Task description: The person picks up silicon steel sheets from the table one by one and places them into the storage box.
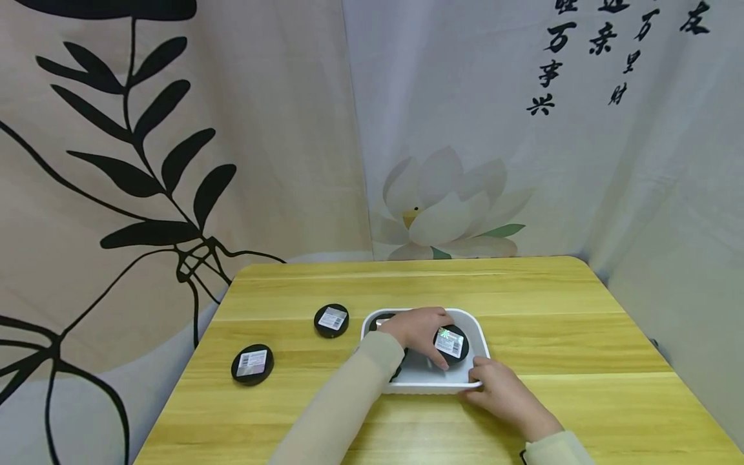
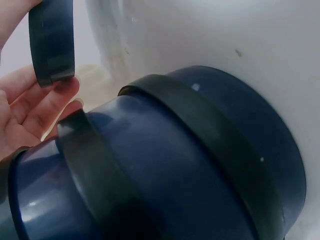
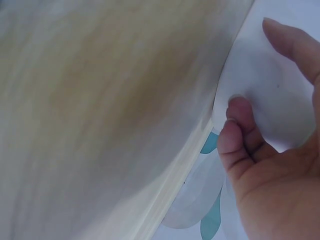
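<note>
My left hand [image 1: 420, 329] reaches over the white plastic tray [image 1: 430, 390] and holds a flat round black container [image 1: 453, 343] with a white label, thumb on one side and fingers on the other. In the left wrist view its dark edge [image 2: 52, 45] shows between thumb and fingers. More round containers lie in the tray at its left end, partly hidden under the hand; in the left wrist view large blue-and-black cylinders [image 2: 165, 150] fill the foreground. With my right hand [image 1: 501, 395] I grip the tray's front right corner, fingers at the rim.
Two more labelled black round containers stand on the wooden table [image 1: 581, 400] left of the tray: a nearer one [image 1: 252, 364] and a farther one [image 1: 331, 321]. A printed curtain [image 1: 279, 129] hangs behind the table's far edge.
</note>
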{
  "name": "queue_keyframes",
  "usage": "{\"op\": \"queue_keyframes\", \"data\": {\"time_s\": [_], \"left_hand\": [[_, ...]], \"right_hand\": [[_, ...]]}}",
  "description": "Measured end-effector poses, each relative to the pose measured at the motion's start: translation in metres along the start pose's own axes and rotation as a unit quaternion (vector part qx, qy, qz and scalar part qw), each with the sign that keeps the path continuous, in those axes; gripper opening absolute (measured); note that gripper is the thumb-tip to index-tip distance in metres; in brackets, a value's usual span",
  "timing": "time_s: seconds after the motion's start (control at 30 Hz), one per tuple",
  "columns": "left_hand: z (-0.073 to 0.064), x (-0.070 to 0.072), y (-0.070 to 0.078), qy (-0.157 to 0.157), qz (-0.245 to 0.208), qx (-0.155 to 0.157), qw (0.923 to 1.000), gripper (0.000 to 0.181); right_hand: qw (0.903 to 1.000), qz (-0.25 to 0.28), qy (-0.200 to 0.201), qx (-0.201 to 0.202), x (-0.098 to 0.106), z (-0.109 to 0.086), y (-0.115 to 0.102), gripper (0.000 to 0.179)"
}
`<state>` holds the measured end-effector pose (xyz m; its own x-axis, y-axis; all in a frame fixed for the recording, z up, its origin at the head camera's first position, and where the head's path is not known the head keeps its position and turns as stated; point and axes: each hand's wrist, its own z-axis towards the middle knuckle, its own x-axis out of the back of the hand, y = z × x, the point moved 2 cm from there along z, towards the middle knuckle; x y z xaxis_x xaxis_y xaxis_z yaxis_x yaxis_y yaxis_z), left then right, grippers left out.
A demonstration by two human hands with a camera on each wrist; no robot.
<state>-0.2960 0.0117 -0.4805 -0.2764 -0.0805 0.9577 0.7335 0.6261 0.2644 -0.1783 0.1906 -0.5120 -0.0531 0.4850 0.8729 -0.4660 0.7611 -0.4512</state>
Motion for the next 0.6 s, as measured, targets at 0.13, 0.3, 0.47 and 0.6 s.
{"op": "queue_keyframes", "data": {"time_s": [0.13, 0.3, 0.47, 0.6], "left_hand": [[0.0002, -0.0013, 0.0023, -0.001, 0.004, 0.010, 0.9999, 0.089], [0.0025, -0.0046, 0.0030, -0.001, 0.029, 0.022, 0.9993, 0.092], [0.0036, -0.0069, 0.0036, 0.001, 0.054, 0.033, 0.9980, 0.095], [0.0020, -0.0063, 0.0062, 0.005, 0.073, 0.038, 0.9966, 0.094]], "right_hand": [[1.0000, -0.002, 0.004, 0.003, -0.0003, -0.0008, 0.0010, 0.024], [1.0000, 0.002, 0.004, 0.005, 0.0001, -0.0010, 0.0014, 0.023], [1.0000, 0.000, 0.005, 0.006, -0.0003, -0.0004, 0.0021, 0.022], [0.9999, -0.001, 0.009, 0.013, -0.0006, -0.0005, 0.0023, 0.019]]}}
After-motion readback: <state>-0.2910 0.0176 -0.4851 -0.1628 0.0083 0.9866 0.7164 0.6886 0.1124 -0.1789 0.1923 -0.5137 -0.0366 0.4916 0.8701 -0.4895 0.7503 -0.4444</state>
